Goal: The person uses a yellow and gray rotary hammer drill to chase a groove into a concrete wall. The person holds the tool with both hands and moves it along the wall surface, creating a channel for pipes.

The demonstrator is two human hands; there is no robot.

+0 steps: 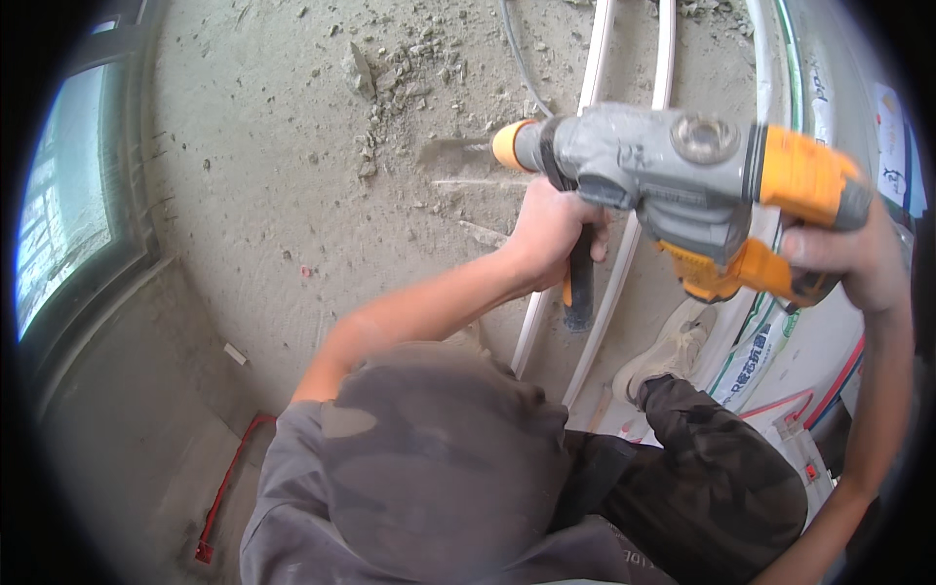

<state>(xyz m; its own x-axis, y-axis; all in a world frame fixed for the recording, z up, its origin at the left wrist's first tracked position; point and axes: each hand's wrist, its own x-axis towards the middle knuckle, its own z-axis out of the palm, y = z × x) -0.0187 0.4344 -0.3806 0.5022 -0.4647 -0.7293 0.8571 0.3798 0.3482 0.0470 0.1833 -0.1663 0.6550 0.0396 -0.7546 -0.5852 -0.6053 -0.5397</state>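
Note:
A grey and orange rotary hammer drill (653, 161) is held level across the upper right, its orange chuck collar pointing left. My left hand (554, 229) is closed around the top of the black side handle (579, 292), just behind the chuck. At the rear, my right hand (853, 255) grips the orange and black back handle; most of its fingers are hidden behind the tool. A dark, flat chisel bit (453, 156) appears to extend from the chuck, close over the rough concrete surface. Its tip is too blurred to tell whether it touches.
Broken concrete rubble (400, 88) lies beyond the bit. Two white pipes (609, 263) run beneath the drill, beside a thin grey cable (517, 54). My shoe (673, 346) is near the plastic-wrapped material (756, 361) at right. A window (73, 195) stands left, above red piping (222, 492).

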